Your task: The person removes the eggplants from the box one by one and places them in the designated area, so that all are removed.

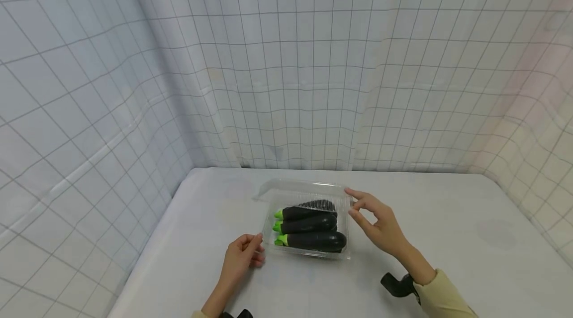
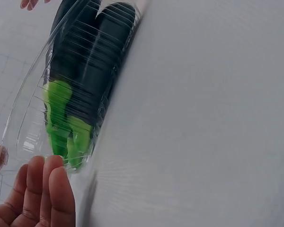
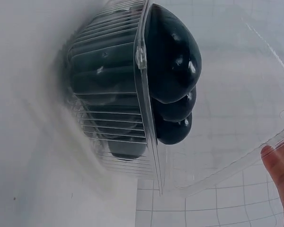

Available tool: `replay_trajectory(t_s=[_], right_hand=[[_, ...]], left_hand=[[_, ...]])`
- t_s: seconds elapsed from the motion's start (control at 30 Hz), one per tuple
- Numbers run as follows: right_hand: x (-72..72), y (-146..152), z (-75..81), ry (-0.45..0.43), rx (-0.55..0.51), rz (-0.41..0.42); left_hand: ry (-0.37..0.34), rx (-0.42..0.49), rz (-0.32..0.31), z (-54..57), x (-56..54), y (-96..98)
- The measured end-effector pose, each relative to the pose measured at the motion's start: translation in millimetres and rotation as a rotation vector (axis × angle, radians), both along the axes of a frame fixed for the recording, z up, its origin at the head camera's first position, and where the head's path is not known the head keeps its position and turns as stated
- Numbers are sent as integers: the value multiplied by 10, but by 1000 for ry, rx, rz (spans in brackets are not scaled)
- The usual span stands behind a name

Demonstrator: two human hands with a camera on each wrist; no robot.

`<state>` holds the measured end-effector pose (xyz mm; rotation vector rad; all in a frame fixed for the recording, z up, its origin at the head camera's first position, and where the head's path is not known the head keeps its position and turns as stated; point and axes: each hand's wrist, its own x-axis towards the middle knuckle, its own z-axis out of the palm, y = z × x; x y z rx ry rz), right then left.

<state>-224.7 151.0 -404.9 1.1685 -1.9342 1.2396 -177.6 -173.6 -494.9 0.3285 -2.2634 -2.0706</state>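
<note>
Box: clear plastic (image 1: 309, 254), resting on the table (image 1: 456, 228) between the two hands; clock positions below take its centre as the hub, 12 being the far side.
Eggplants: at least three (image 1: 313, 241), lying side by side inside the box, green stems toward 9, rounded ends toward 3, their tops standing above the rim at the 3 o'clock side.
Lid: clear (image 1: 309, 186), raised toward 12, not seated on the rim; whether it is hinged to the box cannot be made out.
Left hand: (image 1: 239, 256) at 8 o'clock, thumb and fingers pinching the box's rim near its corner.
Right hand: (image 1: 380, 221) at 2 o'clock, pinching the lid's edge between thumb and fingers.
Step in hand: judged to be lid handling, one hand steadying the box; opening or closing cannot be told.
Next move: any further swing of the lid appears to call for firm left-hand support, a light edge pinch, and clearance over the protruding eggplants.
</note>
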Motion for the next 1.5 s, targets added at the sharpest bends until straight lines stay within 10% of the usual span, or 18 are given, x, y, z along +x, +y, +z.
replay_trajectory(t_s=[0.33, 0.67, 1.07, 1.5], right_hand=[[46, -45, 41, 16, -13, -42], [-32, -89, 73, 38, -124, -99], [-101, -177, 25, -229, 19, -128], [-353, -131, -316, -505, 51, -52]], left_hand=[[111, -1, -73, 43, -46, -27], [74, -92, -167, 73, -2, -96], [150, -230, -106, 79, -244, -52], [180, -67, -94, 1, -259, -3]])
